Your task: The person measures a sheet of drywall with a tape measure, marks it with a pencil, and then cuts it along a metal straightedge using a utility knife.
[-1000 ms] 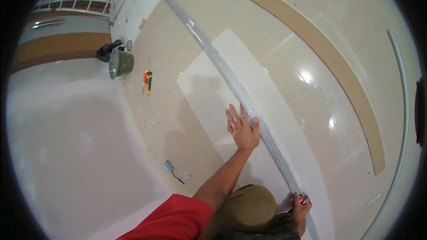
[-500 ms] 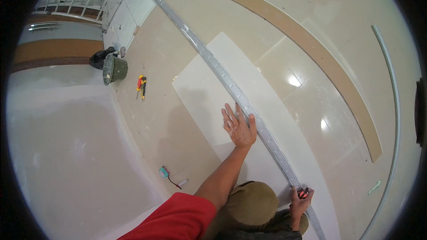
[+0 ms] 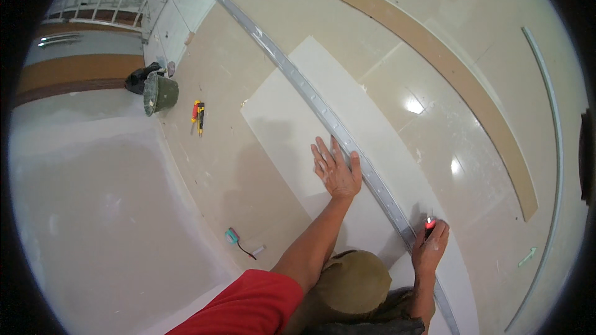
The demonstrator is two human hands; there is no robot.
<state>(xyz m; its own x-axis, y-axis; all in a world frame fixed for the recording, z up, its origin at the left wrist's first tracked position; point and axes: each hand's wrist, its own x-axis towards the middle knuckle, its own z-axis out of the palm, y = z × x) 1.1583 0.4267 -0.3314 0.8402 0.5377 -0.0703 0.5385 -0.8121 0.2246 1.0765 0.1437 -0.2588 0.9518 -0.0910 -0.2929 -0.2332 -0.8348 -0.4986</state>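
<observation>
Left hand [image 3: 336,170] flat, fingers spread, pinning long metal straightedge [image 3: 323,111] on white drywall sheet [image 3: 292,124]; right hand [image 3: 429,249] closed around red-tipped cutter [image 3: 428,224]. Sheet likely stiff, brittle, heavy; lift by edges.

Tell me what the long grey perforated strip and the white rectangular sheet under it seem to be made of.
The long grey perforated strip looks like metal: dull silver sheen, evenly punched holes, thin straight edges. The white rectangular sheet looks like plasterboard or similar panel: matte, flat, chalky white, crisp corners; the exact material is uncertain.

straightedge [image 3: 323,111]: dull grey metal | board [image 3: 298,118]: matt white, perhaps plasterboard | floor [image 3: 434,105]: glossy tile
</observation>
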